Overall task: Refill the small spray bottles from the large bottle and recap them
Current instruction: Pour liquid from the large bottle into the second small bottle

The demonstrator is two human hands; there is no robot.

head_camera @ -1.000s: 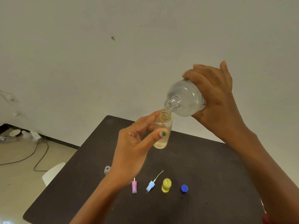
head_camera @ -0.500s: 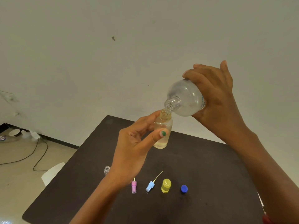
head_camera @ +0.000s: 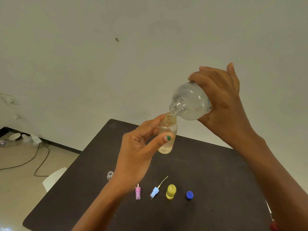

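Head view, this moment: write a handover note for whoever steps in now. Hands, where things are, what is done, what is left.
Left hand: holds the small bottle upright above the table, cap off.
Right hand: grips the large bottle, tilted with its mouth at the small bottle's neck.
On the table: pink sprayer, blue sprayer, yellow bottle, blue cap, and a clear bottle partly hidden behind the left wrist.
Done: caps off, pour lined up; liquid shows in the small bottle.
Left: finish filling, fit its sprayer, deal with the other bottles, cap the large bottle.
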